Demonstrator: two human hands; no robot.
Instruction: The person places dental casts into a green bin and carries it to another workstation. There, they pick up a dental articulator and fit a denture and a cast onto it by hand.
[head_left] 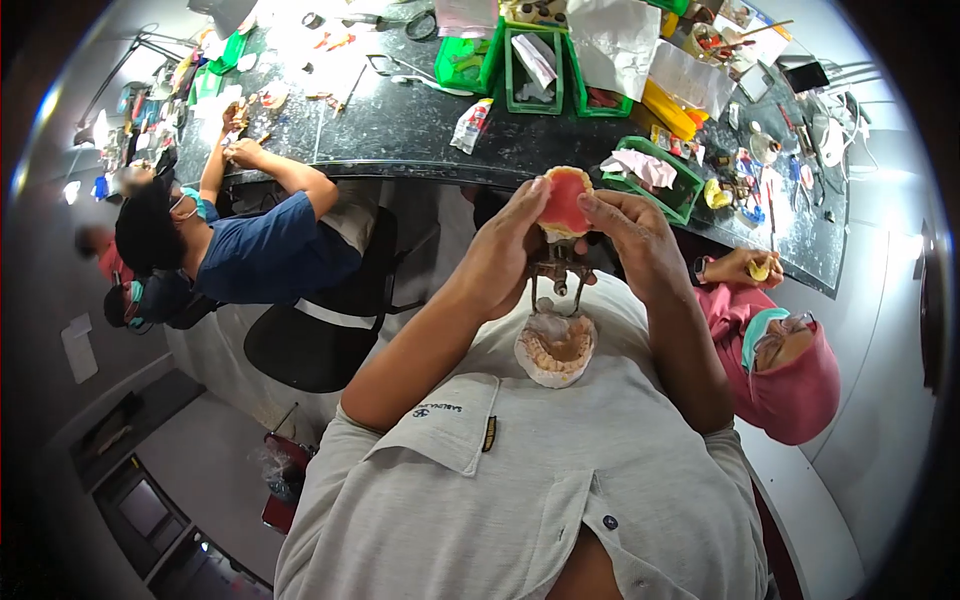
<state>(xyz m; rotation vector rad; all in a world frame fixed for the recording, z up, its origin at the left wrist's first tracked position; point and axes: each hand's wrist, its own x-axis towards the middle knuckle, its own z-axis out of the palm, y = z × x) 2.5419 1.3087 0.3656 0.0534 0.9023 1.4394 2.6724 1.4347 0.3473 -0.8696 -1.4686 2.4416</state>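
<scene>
In front of my chest is a metal dental articulator (561, 283), opened out, with a plaster cast on each half. A pink wax-like plate (567, 198) covers the upper cast, with a pale yellowish rim around it. My left hand (508, 245) is closed on the left side of this half, thumb at the plate's edge. From the other side my right hand (637, 240) grips the same half, its thumb on the pink plate. Nearer my shirt hangs the lower plaster cast (556, 352), with teeth along its arch. Fingers behind the articulator are partly hidden.
A dark workbench (390, 135) ahead carries green bins (535, 75), a tilted green tray (655, 180), a tube (472, 125) and many small tools. A co-worker in blue (280, 245) sits left by a black chair (310, 345); another in pink (790, 370) sits right.
</scene>
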